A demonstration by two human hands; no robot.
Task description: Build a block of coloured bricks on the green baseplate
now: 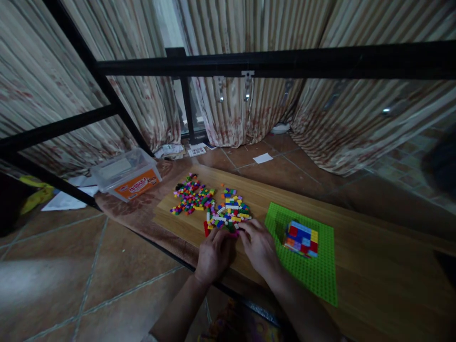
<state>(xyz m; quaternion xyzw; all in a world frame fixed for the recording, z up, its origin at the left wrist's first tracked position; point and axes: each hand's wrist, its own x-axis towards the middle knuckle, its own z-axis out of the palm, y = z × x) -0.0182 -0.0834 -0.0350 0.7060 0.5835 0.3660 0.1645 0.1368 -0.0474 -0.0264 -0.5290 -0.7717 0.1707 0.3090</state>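
Note:
My left hand [214, 252] is closed at the near edge of a pile of loose toy bricks [233, 209]. At its fingertips shows a small pink toy brick [234, 233], mostly covered by the fingers. Right beside it, my right hand [259, 246] has its thumb and fingers pinched together; whatever is between them is too small and dark to make out. To the right lies a green baseplate [322, 275], flat on the wooden table. A block built of red, blue, yellow and orange bricks [302, 239] stands on the baseplate.
A second heap of small mixed bricks [192, 194] lies at the table's left end. Past it, a clear plastic box [126, 173] with an orange label rests on a brown cloth. The wooden table [374, 266] runs right. Striped curtains [228, 109] hang behind a black metal frame [285, 61].

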